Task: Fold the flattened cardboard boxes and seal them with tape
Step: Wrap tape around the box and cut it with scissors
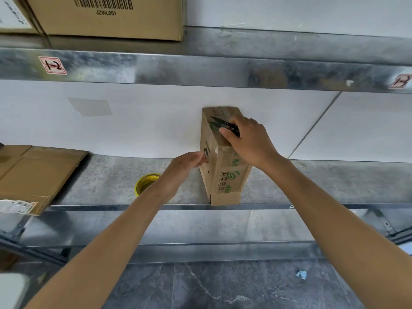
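**Lead:** Your small box [225, 175] stands on end on the metal shelf [111, 175], near its front edge, in front of the white wall. Your right hand [249, 141] rests on top of the box with the black snips [225, 124] pinched between thumb and fingers, blades pointing left across the upper face. Your left hand [185, 168] lies with straight fingers against the box's left side and holds nothing.

**Checker:** I judge you're trimming tape at a seam, though I can't make out any tape on the box itself. Press that left hand firmly. The box is tall and narrow, so it should tip sideways easily. Cut close to the cardboard with the blades aimed away from your left fingers, then rub the loose end down flat.

**Lead:** The yellow tape roll [145, 182] lies on the shelf just behind your left wrist, handy if a seam wants another strip. The flattened cardboard [38, 172] waits at the far left of the same shelf.

**Checker:** Now the writing. The side of the box facing you carries green printed characters and a green swirl logo, too blurred for me to read. Beside them is a column of small black handling symbols, one showing up-arrows. The large carton [111, 21] on the upper shelf has a barcode [103, 2] with "JZWL001" beneath it. Two red-bordered stickers sit on that shelf's front lip, one at the left [52, 65] and one at the far right [400, 81]. Each bears a black mark I can't decipher. The white label on the corner of the flattened cardboard is illegible.
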